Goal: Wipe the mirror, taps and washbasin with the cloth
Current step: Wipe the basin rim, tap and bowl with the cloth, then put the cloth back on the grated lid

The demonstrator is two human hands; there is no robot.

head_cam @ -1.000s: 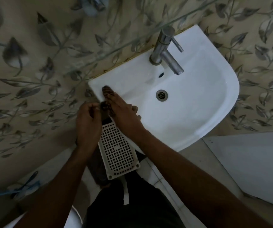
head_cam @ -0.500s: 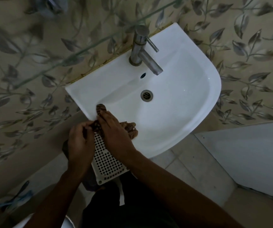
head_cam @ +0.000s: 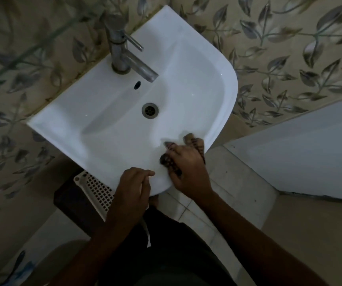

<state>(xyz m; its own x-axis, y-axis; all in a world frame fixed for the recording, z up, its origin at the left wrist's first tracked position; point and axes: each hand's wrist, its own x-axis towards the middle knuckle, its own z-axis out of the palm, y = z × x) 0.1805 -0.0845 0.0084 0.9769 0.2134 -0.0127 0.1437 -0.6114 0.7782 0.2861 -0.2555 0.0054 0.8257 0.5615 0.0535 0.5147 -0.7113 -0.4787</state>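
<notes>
R hand (head_cam: 186, 166) flat, cloth (head_cam: 170, 162) pressed on washbasin (head_cam: 112, 129) near rim | unwiped bowl lies far-left | L hand (head_cam: 133, 188) curled at rim, hold unclear

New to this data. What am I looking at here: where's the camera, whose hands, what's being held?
There is no robot: a person works with bare hands. The single view comes from a wide-angle camera worn on the head, looking down, so the arms enter from the bottom edge.

Below is a white washbasin on a leaf-patterned wall, with a metal tap at the back and a drain in the bowl.

The right hand presses a dark patterned cloth against the basin's front rim, fingers closed over it. The left hand is next to it at the rim, with a white perforated plastic panel showing beside and under it; whether its grip is on the panel I cannot tell.

The mirror is not clearly in view.
</notes>
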